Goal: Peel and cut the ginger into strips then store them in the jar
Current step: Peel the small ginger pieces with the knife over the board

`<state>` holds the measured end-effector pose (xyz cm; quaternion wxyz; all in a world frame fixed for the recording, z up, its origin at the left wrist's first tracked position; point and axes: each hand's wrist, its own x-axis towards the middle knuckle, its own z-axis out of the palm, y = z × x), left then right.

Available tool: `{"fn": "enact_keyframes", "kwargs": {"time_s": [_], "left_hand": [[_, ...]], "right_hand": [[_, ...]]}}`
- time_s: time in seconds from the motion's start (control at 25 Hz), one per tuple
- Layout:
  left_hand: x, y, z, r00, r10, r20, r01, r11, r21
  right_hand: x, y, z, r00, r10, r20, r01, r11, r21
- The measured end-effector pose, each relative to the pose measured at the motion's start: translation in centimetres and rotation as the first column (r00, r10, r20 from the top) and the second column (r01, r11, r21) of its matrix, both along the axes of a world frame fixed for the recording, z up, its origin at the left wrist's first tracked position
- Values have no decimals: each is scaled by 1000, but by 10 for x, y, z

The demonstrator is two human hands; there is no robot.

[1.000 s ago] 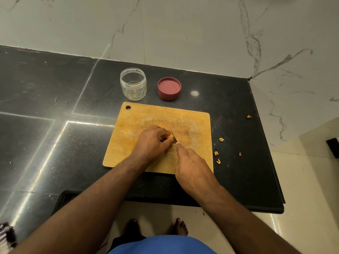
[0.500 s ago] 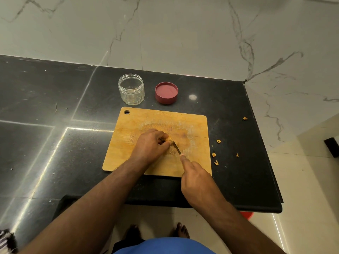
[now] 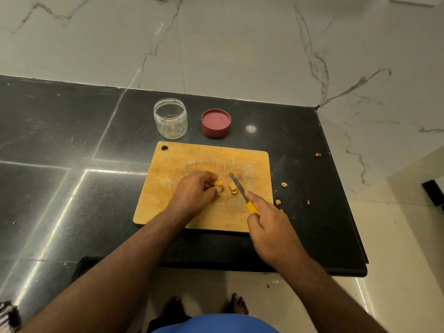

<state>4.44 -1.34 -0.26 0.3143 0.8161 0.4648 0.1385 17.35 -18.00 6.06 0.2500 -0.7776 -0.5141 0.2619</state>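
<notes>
A wooden cutting board (image 3: 192, 159) lies on the black counter. My left hand (image 3: 194, 192) pinches a small piece of ginger (image 3: 219, 183) down on the board. Just to its right lies a cut slice of ginger (image 3: 233, 189). My right hand (image 3: 269, 227) grips a knife with a yellow handle (image 3: 252, 208); its blade (image 3: 236, 186) angles up and left, lying beside the cut slice. Behind the board stands an empty clear jar (image 3: 170, 118), with its red lid (image 3: 216, 122) lying upside down to its right.
Bits of ginger peel (image 3: 284, 184) are scattered on the counter right of the board, one further off (image 3: 317, 154). The counter ends at its right edge (image 3: 341, 188) and front edge, with a marble wall behind. My bare feet show on the floor below.
My right hand has drawn back to the right, exposing the knife blade and yellow handle. A cut slice now lies apart from the ginger under my left hand.
</notes>
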Motion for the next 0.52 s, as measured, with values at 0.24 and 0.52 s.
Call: {"fn": "enact_keyframes", "kwargs": {"time_s": [0.24, 0.52], "left_hand": [[-1, -4, -4, 998, 25, 65, -29, 998, 59], [0, -4, -6, 995, 41, 90, -47, 997, 63]], "right_hand": [[-19, 12, -9, 986, 84, 143, -75, 995, -71], [-24, 19, -14, 975, 134, 177, -113, 985, -128]]}}
